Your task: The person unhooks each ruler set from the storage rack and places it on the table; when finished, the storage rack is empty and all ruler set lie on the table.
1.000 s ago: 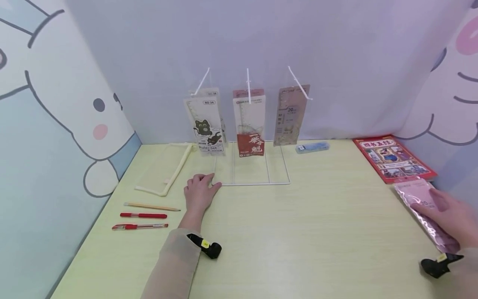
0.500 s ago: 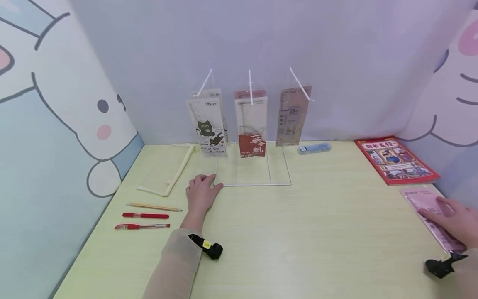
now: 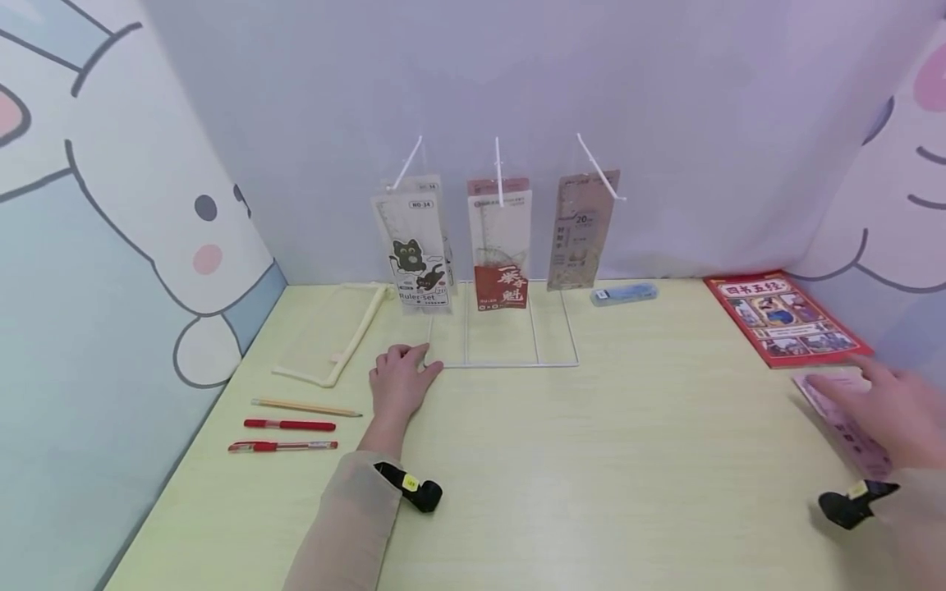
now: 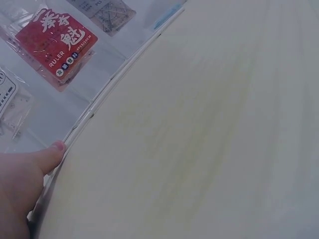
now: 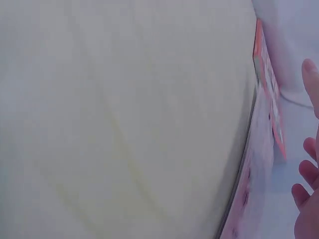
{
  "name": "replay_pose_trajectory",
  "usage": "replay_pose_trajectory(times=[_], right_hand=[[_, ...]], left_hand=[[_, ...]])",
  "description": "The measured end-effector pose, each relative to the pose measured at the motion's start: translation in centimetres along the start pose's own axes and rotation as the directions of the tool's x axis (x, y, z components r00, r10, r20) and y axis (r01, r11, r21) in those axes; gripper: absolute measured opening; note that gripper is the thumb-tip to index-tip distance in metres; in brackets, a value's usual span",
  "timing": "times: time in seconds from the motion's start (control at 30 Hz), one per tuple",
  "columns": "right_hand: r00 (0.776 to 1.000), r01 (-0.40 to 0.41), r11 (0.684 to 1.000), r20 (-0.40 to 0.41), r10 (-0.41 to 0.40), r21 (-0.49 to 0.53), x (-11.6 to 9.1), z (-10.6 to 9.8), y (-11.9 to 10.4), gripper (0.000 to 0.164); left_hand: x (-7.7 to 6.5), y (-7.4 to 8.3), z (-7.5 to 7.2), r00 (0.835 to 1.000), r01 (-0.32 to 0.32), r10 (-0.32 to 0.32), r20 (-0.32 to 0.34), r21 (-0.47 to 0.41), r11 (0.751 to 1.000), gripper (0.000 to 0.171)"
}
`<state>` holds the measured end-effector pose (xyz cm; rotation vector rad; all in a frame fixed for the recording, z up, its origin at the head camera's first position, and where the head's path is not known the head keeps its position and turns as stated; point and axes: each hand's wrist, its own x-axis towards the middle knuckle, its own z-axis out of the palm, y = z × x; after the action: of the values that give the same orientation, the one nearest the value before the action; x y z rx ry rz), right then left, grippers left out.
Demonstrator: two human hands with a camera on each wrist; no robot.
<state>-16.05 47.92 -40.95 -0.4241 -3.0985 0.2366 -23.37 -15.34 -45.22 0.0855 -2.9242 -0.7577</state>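
My left hand (image 3: 397, 384) holds the front left corner of a white wire display rack (image 3: 510, 366), its thumb against the base wire in the left wrist view. From the rack's hooks hang a cat-print ruler set (image 3: 418, 254), a red-and-white ruler packet (image 3: 500, 250) and a brownish-pink ruler packet (image 3: 584, 234). At the right, my right hand (image 3: 894, 410) hovers over a pink ruler packet (image 3: 850, 431) that lies on the table. In the right wrist view its fingers (image 5: 310, 172) are apart from the packet, with nothing between them.
A red comic-style book (image 3: 787, 320) lies just behind the pink packet. Behind the rack's right side is a small blue item (image 3: 624, 294). Left of my left arm are a cream-edged pouch (image 3: 351, 345), a pencil (image 3: 306, 407) and two red pens (image 3: 290, 425).
My right hand has set the pink ruler packet down in front of the book, let go and lifted off it. The left hand has stayed at the rack's corner.
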Motion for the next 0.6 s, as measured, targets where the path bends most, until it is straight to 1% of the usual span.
replay_pose_trajectory(times=[0.07, 0.1, 0.13, 0.17, 0.23, 0.3, 0.37, 0.43, 0.6], right_hand=[[0.998, 0.055, 0.997, -0.040, -0.052, 0.062, 0.4, -0.5, -2.0, 0.095], [0.993, 0.102, 0.990, -0.064, -0.096, 0.099, 0.8, -0.6, -3.1, 0.091], [0.987, 0.147, 0.977, -0.080, -0.136, 0.152, 1.1, -0.7, -4.3, 0.088], [0.989, 0.135, 0.960, -0.090, -0.116, 0.244, 1.4, -0.9, -5.7, 0.089], [0.980, 0.198, 0.933, -0.084, -0.180, 0.302, 2.2, -1.1, -8.2, 0.088], [0.964, 0.267, 0.903, -0.099, -0.248, 0.337, 3.1, -1.1, -10.7, 0.086], [0.954, 0.301, 0.882, -0.107, -0.281, 0.363, 3.8, -1.1, -13.3, 0.085], [0.942, 0.335, 0.856, -0.137, -0.306, 0.394, 4.6, -1.0, -15.8, 0.082], [0.929, 0.367, 0.798, -0.153, -0.337, 0.478, 6.2, -0.8, -21.8, 0.081]], left_hand=[[0.0, 0.0, 0.0, 1.000, -0.002, 0.002, 0.000, -0.002, 1.000, 0.052], [0.0, 0.0, 0.0, 1.000, -0.003, 0.003, 0.000, -0.002, 1.000, 0.052], [0.0, 0.0, 0.1, 1.000, -0.003, 0.003, 0.000, -0.001, 1.000, 0.053], [0.0, 0.0, 0.1, 1.000, -0.003, 0.003, -0.001, 0.000, 1.000, 0.053], [0.0, 0.0, 0.1, 1.000, -0.003, 0.003, -0.001, 0.003, 1.000, 0.053], [0.0, 0.0, 0.2, 1.000, -0.004, 0.004, 0.000, 0.002, 1.000, 0.053], [0.0, 0.1, 0.2, 1.000, -0.006, 0.006, -0.001, -0.003, 1.000, 0.052], [0.0, 0.2, 0.2, 1.000, -0.010, 0.010, -0.002, -0.008, 1.000, 0.052], [0.0, 0.1, -0.1, 1.000, -0.005, 0.005, -0.002, 0.000, 1.000, 0.051]])
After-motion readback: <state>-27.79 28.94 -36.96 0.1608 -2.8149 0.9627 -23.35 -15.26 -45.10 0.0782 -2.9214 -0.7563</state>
